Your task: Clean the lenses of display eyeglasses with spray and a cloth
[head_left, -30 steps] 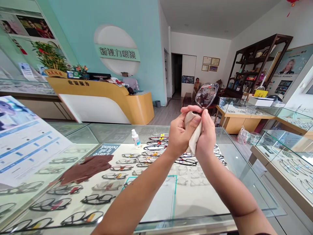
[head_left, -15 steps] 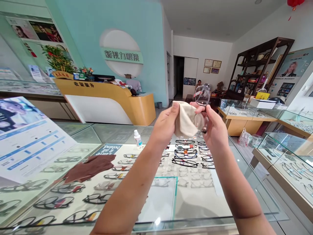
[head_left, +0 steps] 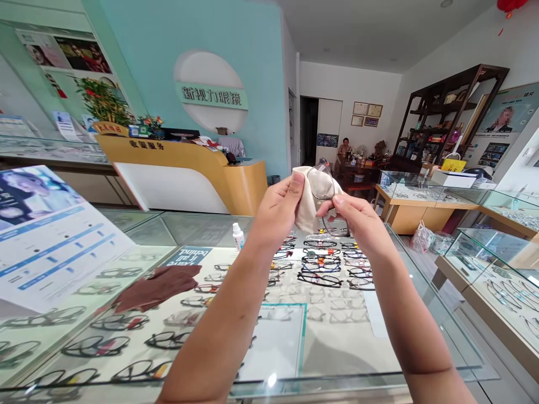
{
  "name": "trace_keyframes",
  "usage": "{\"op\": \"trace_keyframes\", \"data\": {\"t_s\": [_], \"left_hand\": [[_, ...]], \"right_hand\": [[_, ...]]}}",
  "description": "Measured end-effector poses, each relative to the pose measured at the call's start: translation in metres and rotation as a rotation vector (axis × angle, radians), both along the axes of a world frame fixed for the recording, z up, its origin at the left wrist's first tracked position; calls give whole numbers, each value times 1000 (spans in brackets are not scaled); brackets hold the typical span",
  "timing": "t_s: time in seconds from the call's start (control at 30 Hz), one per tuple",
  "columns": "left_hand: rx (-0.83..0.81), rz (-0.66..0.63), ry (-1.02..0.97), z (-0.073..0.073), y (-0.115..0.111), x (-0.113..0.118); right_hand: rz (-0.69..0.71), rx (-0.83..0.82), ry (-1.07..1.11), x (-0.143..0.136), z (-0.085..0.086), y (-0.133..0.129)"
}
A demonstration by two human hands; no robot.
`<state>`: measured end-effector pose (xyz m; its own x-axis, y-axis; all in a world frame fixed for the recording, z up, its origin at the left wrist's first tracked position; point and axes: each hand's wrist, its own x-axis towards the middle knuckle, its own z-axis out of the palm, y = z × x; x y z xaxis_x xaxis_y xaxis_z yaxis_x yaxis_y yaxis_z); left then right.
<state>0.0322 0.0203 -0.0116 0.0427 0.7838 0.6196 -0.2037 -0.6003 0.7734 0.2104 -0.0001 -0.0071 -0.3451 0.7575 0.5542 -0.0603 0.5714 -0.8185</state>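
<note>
Above the glass display counter [head_left: 332, 356], my left hand [head_left: 275, 210] grips a cream cleaning cloth [head_left: 306, 209] between thumb and fingers. The cloth lies against the upper lens of a pair of eyeglasses [head_left: 329, 229]. My right hand [head_left: 362, 221] pinches the eyeglasses near the middle of the frame, which is turned on end with one lens above the other. Part of the frame is hidden by my fingers and the cloth. A brown cloth [head_left: 158, 286] lies crumpled on the counter, and a small white bottle [head_left: 238, 235] stands beyond my left forearm.
Rows of eyeglasses [head_left: 320, 279] show through the glass top. A printed card stand [head_left: 50, 241] occupies the left side. Further back are a wooden reception desk [head_left: 248, 182], more glass cases [head_left: 501, 269] to the right, and a person [head_left: 345, 148] near a far table.
The cloth has gone from the lower lens to the upper lens. The eyeglasses have shifted left and tilted, and my right hand has moved with them. My left hand has shifted slightly left.
</note>
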Motion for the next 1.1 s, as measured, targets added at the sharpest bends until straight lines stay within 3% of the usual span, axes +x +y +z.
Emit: {"op": "trace_keyframes", "data": {"t_s": [0.23,0.4,0.7,0.93,1.03,1.1], "left_hand": [[33,-276,106,9,-12,-1],[74,-343,172,14,-15,-5],[72,-263,99,2,-9,-2],[80,-57,-65,0,-14,17],[123,63,-102,-1,-7,17],[117,41,-75,0,0,11]], "right_hand": [[111,-15,-43,6,3,1],[151,-14,-48,8,6,1],[281,-91,-75,5,2,0],[299,-95,-30,-5,-5,2],[250,-143,-16,-8,-8,4],[171,-234,37,-7,-9,5]]}}
